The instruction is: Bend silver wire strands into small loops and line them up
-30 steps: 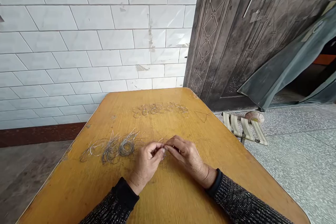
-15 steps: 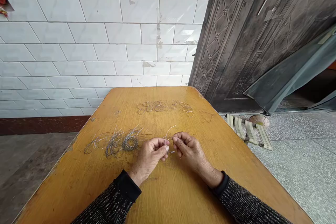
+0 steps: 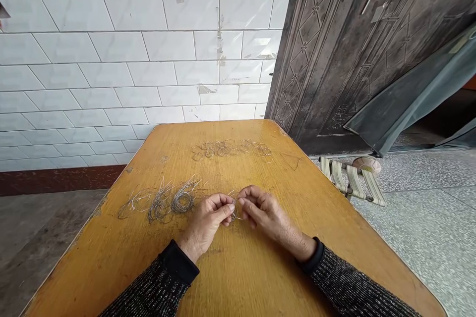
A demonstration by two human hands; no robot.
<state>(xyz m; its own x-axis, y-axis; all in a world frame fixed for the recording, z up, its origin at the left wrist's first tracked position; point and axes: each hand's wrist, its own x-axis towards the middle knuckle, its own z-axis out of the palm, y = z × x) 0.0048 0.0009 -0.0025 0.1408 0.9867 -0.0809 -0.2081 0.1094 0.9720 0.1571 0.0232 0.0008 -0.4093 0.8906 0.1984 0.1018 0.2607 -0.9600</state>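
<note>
A thin wire (image 3: 234,215) is held above the middle of the counter (image 3: 230,272), about midway between its left and right edges. It is pinched between the thumb and forefinger of the left hand (image 3: 208,220); that grip is closed on the wire. The right hand (image 3: 269,215) is placed just beside it, thumb and forefinger brought close together; whether the wire is also clasped by this grip cannot be told.

Toward the left edge, beside the left hand, a round coil (image 3: 183,201) and a tangled bundle (image 3: 159,208) of wire are laid, with looser strands (image 3: 134,203) spread on the side nearest that edge. Many small wire loops (image 3: 223,148) are set out in an overlapping row near the far edge. One bent wire (image 3: 292,161) is noted by itself near the right edge, toward the far right corner. Beyond the right edge, a strapped stool (image 3: 353,181) is observed on the floor (image 3: 420,223).
</note>
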